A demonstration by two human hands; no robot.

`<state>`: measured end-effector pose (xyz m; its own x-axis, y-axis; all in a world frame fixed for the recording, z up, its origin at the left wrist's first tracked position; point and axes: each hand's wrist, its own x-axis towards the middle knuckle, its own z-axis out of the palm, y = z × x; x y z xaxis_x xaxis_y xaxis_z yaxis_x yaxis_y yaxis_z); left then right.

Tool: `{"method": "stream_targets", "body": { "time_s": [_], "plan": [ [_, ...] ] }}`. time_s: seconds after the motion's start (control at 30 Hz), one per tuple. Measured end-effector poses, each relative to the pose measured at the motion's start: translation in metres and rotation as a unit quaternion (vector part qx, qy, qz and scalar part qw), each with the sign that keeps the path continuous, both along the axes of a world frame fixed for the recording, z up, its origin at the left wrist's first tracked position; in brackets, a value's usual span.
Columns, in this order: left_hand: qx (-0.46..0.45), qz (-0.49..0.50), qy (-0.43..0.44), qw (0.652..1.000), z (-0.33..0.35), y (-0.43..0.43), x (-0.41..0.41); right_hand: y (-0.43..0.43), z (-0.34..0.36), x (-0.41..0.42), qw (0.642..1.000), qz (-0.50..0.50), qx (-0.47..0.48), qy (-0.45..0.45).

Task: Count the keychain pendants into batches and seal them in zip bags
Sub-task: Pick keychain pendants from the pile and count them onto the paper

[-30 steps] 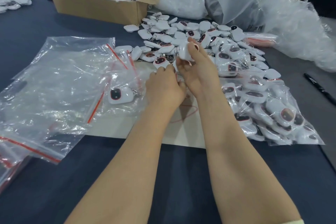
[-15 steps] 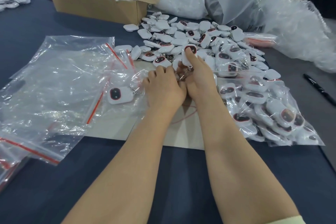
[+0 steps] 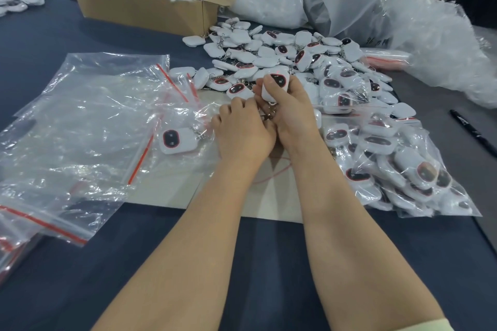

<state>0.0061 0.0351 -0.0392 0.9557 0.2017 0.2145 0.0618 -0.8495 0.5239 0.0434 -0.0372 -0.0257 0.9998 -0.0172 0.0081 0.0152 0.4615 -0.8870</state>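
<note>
A heap of white keychain pendants (image 3: 290,56) with dark red-rimmed faces lies at the table's middle back. My right hand (image 3: 293,115) grips one white pendant (image 3: 275,86) upright at the heap's near edge, its metal ring hanging below. My left hand (image 3: 243,134) sits right beside it with fingers curled at that ring; what they hold is hidden. An open zip bag (image 3: 172,115) to the left holds one pendant (image 3: 177,140). A filled zip bag (image 3: 403,169) of pendants lies to the right.
A stack of empty zip bags (image 3: 67,129) with red seal lines covers the left. A cardboard box (image 3: 145,8) with a red sign and pendants stands at the back. Crumpled plastic (image 3: 403,21) fills the back right. A black pen (image 3: 473,129) lies at the right edge.
My right hand has drawn the pendant back from the heap toward me and turned it upright. My left hand has stayed close, fingers working at the ring.
</note>
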Motion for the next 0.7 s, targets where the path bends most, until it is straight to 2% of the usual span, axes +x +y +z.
{"method": "stream_targets", "body": {
  "time_s": [0.17, 0.3, 0.43, 0.7],
  "plan": [
    [0.004, 0.001, 0.002, 1.0, -0.0005, -0.0002, -0.0001, 0.0017, 0.0011, 0.0011, 1.0, -0.004, 0.005, 0.025],
    [0.001, 0.002, 0.002, 1.0, -0.0006, 0.0001, 0.0007, 0.0034, 0.0026, 0.0019, 0.996, -0.002, 0.063, 0.063],
    [0.001, 0.007, 0.002, 1.0, -0.0007, 0.0002, 0.0018, 0.0033, 0.002, 0.0007, 1.0, 0.007, 0.0, 0.028],
    [-0.004, 0.009, 0.0, 1.0, -0.0006, -0.0004, 0.0014, 0.0034, 0.0026, 0.0001, 0.999, 0.012, -0.002, 0.039]
  ]
}}
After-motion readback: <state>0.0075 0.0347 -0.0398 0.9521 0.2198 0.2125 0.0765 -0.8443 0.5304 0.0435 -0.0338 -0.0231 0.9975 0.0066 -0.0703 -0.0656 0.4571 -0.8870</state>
